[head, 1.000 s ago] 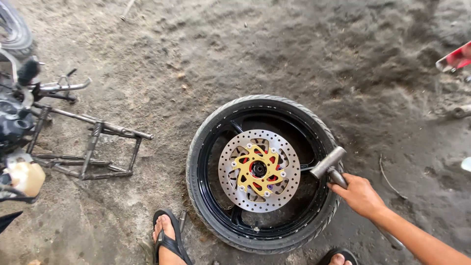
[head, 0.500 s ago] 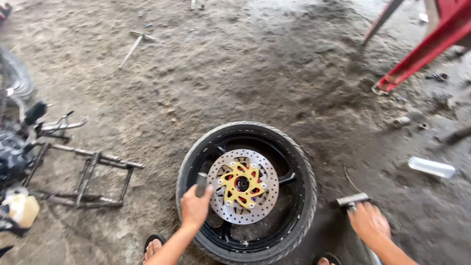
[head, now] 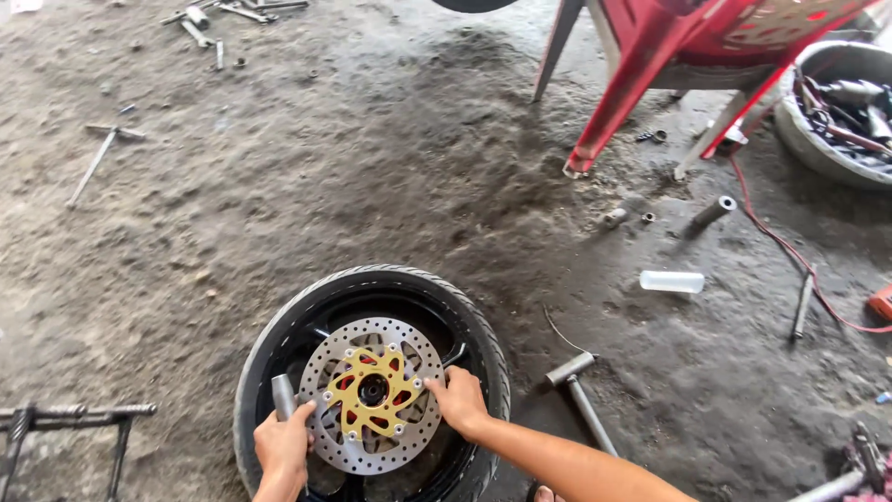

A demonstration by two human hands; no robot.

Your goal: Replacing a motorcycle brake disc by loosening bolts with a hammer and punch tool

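A motorcycle wheel with a black tyre (head: 485,358) lies flat on the dirt floor. On it sits a drilled silver brake disc (head: 423,437) with a gold star-shaped centre (head: 373,390). My left hand (head: 282,451) is closed around a short grey metal cylinder (head: 282,394), held upright at the disc's left edge. My right hand (head: 459,401) grips the disc's right edge, fingers curled over it. A grey metal hammer (head: 583,395) lies on the ground just right of the tyre, apart from both hands.
Red stand legs (head: 621,98) rise at the top right, beside a round basin of parts (head: 822,139). A clear plastic bottle (head: 672,281), a metal tube (head: 714,211), a red cable (head: 790,246) and a T-wrench (head: 96,160) lie around. A metal frame (head: 70,412) sits bottom left.
My right hand set the hammer on the ground and moved onto the disc. My left hand came in holding the cylinder. The view tilted up toward the red stand.
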